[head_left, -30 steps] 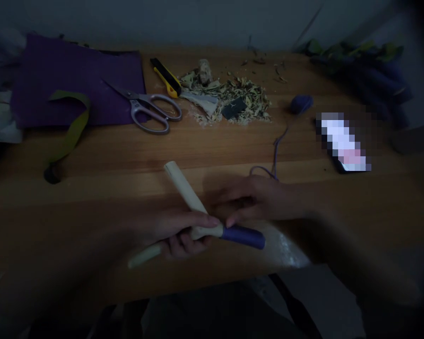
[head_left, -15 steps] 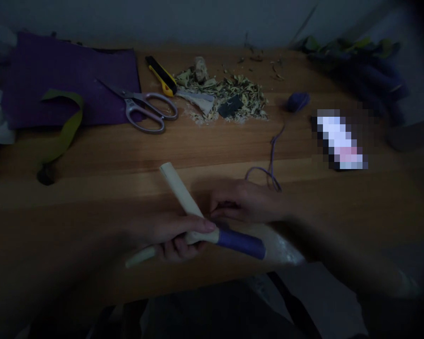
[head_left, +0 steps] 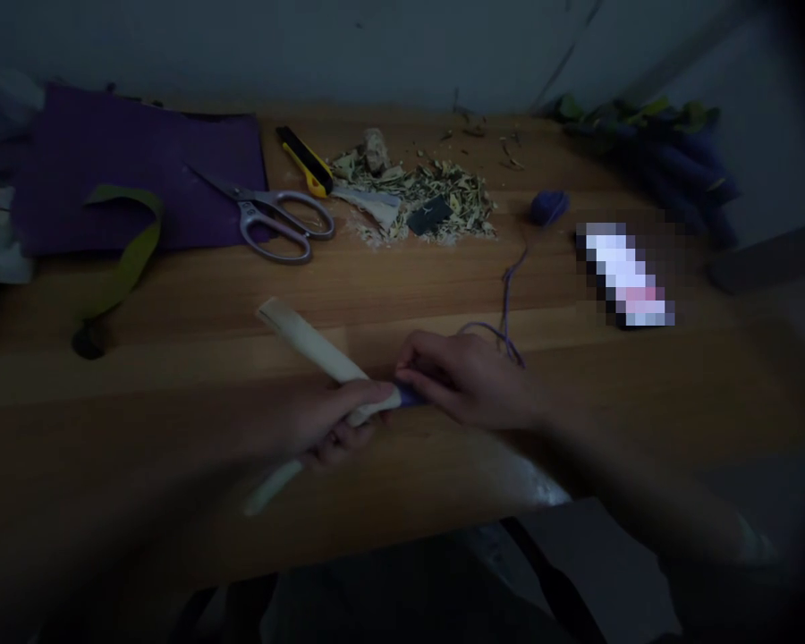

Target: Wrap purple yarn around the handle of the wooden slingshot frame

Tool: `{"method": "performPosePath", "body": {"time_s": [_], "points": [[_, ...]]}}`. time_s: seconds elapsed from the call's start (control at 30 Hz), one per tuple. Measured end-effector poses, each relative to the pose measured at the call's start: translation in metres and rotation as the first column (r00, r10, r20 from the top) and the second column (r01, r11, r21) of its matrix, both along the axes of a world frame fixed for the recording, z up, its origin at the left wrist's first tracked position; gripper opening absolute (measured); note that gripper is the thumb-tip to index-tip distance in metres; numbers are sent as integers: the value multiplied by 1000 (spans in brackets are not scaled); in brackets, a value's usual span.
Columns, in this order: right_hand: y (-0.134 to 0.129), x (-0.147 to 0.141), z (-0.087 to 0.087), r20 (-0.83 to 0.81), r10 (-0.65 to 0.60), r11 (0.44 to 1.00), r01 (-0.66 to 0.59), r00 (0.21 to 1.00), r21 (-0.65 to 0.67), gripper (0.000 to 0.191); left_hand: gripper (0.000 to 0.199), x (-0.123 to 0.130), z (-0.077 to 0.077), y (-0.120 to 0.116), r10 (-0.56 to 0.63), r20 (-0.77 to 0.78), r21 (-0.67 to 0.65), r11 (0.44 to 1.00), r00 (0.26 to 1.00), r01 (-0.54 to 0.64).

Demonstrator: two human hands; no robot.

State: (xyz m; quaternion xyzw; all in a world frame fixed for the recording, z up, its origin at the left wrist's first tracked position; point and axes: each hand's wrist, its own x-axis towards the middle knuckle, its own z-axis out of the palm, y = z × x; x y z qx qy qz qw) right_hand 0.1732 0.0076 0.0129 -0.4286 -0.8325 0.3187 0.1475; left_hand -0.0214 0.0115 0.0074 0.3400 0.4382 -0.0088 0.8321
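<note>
My left hand (head_left: 339, 419) is closed around the fork of a peeled, pale Y-shaped stick (head_left: 314, 347). One prong points up and left, the other down and left below my fingers. Purple cord wrapping (head_left: 409, 395) covers the stick's handle, mostly hidden behind my right hand (head_left: 470, 380). That hand is closed in a pinch over the handle. Loose purple cord (head_left: 506, 300) runs from a small cord ball (head_left: 550, 207) down to the right hand, where the pinched part is too dark to see clearly.
Scissors (head_left: 288, 228) lie partly on a purple sheet (head_left: 148, 161) at the left, near a green strip (head_left: 131, 259). A yellow utility knife (head_left: 309, 163) touches a pile of shavings (head_left: 460, 201). A blurred-out phone (head_left: 623, 273) and a dark blue glove-like bundle (head_left: 671, 156) are at right.
The handle has swung upward, and the upper prong now leans further left. My right hand has moved over the wrapped handle, covering most of it.
</note>
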Motion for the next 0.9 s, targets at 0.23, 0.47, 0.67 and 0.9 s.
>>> {"method": "performPosePath", "body": {"time_s": [0.23,0.47,0.67,0.9], "points": [[-5,0,-3,-64,-132,987,137,989,80,5,36,7,7,-7,188,-145,425,898,971,-110],[-14,-5,-11,-4,-190,913,179,982,366,5,40,10,5,-12,272,-66,372,899,960,-230],[-16,-10,-14,-59,-149,882,160,987,443,8,41,6,-4,-19,316,-47,324,902,948,-285],[-22,-19,-15,-181,-110,885,179,977,430,12,34,9,-2,-19,404,-85,267,890,911,-370]]}}
